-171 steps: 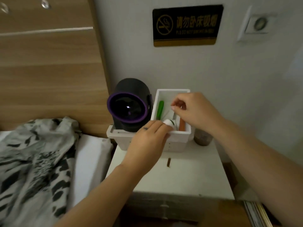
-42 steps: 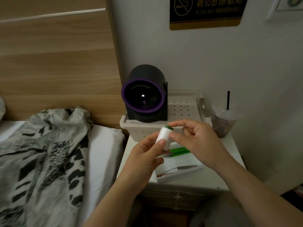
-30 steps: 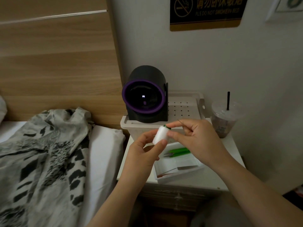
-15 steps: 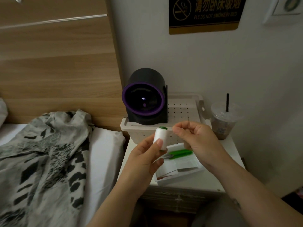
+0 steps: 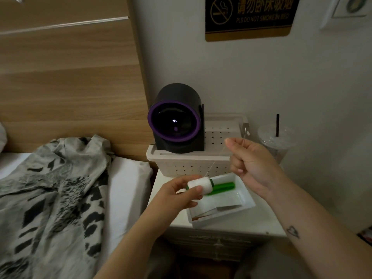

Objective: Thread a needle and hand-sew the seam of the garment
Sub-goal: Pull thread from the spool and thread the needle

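Moved since earlier: one white thread spool lowered and tipped sideways, one thread drawn out taut | one grey-black patterned garment crumpled on bed | left hand gripped round spool above tray's left edge | right hand pinched on thread end

Inventory of the visible items:

- Hands: 2, consisting of 1 left hand and 1 right hand.
- Sewing supplies: 1 white spool, with 1 thread drawn from it.
- Fabric: 1 patterned garment.
- Containers: 1 perforated basket and 1 white tray.
- 1 green tool.
- 1 black device with 1 purple ring.
- 1 cup with 1 straw.
- 1 sign.
- 1 nightstand.
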`<state>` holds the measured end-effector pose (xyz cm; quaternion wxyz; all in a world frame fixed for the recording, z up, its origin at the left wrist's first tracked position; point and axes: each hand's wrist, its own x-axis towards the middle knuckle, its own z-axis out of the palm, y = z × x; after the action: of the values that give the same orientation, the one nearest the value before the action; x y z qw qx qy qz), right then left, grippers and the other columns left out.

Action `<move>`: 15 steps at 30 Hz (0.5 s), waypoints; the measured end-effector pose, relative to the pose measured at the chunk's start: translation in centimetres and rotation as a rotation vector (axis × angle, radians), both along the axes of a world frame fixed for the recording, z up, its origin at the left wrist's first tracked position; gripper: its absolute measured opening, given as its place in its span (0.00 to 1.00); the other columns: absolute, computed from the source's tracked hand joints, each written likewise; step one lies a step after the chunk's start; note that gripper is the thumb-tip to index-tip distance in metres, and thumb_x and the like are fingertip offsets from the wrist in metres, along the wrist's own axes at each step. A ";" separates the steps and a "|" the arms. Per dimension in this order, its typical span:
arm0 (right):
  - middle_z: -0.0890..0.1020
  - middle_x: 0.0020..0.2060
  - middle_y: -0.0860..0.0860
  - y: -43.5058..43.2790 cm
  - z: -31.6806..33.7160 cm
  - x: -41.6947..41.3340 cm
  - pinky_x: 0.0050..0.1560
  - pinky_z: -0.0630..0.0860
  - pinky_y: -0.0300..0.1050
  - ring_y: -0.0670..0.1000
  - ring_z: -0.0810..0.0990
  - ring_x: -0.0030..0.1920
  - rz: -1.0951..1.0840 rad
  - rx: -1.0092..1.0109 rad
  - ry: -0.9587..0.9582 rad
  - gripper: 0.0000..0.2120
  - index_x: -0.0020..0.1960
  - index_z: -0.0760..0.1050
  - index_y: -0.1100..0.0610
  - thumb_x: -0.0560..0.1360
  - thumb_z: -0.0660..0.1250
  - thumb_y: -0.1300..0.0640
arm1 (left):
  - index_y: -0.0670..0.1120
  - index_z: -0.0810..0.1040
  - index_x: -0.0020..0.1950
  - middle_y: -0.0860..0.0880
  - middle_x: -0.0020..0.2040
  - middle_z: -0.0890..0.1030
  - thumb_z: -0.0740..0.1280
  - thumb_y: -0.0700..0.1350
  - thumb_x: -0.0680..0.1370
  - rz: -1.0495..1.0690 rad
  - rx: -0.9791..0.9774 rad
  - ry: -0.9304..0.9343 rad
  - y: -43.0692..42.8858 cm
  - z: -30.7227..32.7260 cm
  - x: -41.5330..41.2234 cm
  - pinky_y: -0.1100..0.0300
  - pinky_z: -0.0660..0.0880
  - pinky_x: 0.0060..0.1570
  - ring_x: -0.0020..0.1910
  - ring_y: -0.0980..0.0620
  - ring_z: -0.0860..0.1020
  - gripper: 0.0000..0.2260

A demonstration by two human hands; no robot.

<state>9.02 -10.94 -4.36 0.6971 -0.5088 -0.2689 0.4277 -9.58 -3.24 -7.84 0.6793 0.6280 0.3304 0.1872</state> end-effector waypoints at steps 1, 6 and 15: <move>0.66 0.20 0.45 0.0 0.1 0.0 0.23 0.66 0.33 0.44 0.62 0.21 0.005 0.018 -0.018 0.06 0.40 0.81 0.52 0.66 0.70 0.51 | 0.54 0.80 0.56 0.49 0.53 0.82 0.69 0.46 0.75 0.014 0.059 0.027 0.1 -0.2 0.2 0.67 0.77 0.43 0.49 0.56 0.82 0.10; 0.66 0.20 0.45 -0.2 0.4 -0.2 0.24 0.67 0.31 0.43 0.62 0.21 -0.012 0.063 -0.056 0.03 0.37 0.83 0.46 0.66 0.70 0.51 | 0.51 0.78 0.59 0.53 0.52 0.82 0.66 0.49 0.77 0.083 0.104 0.101 0.4 -0.9 0.9 0.68 0.77 0.41 0.47 0.58 0.82 0.11; 0.66 0.23 0.47 -1.1 1.3 -0.8 0.27 0.70 0.32 0.46 0.61 0.24 0.057 0.008 -0.189 0.05 0.38 0.83 0.45 0.65 0.70 0.48 | 0.55 0.72 0.65 0.60 0.55 0.75 0.63 0.52 0.80 0.060 0.452 0.408 0.9 -1.5 1.5 0.75 0.70 0.33 0.45 0.66 0.75 0.14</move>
<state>8.19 -12.04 -3.05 0.6582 -0.5362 -0.3494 0.3965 -8.10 -2.34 -9.33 0.4364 0.7777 0.4282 0.1460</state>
